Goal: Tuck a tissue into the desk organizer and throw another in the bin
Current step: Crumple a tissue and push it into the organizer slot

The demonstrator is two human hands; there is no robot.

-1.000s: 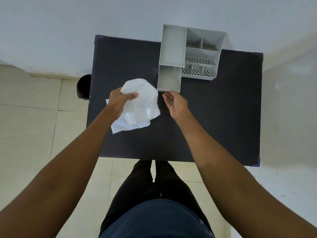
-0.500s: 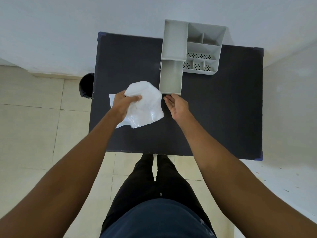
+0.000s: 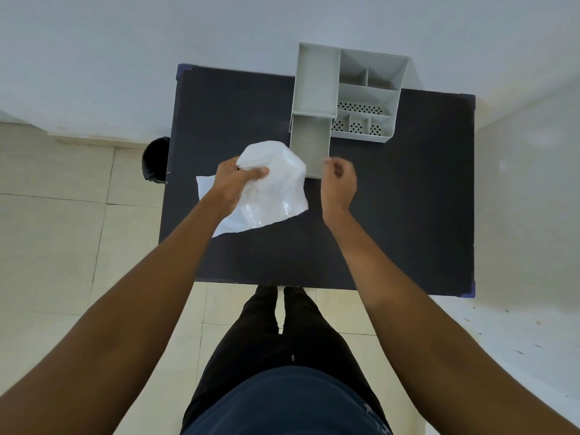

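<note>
My left hand (image 3: 233, 180) is shut on a white tissue (image 3: 276, 189), bunched at the top and held just above the black table (image 3: 392, 215). A second white sheet (image 3: 204, 187) lies flat on the table under my left hand, mostly hidden. The grey desk organizer (image 3: 370, 98) stands at the table's far edge. Its drawer (image 3: 309, 146) is pulled out toward me. My right hand (image 3: 339, 180) has its fingers curled at the drawer's front right corner, touching it. A black bin (image 3: 153, 158) stands on the floor left of the table.
A white wall runs behind the table and along its right side. Pale floor tiles lie to the left and in front. My legs stand against the table's near edge.
The drawer has slid further out toward me. My right hand went from flat and open to curled at the drawer's front corner. My left hand still holds the tissue.
</note>
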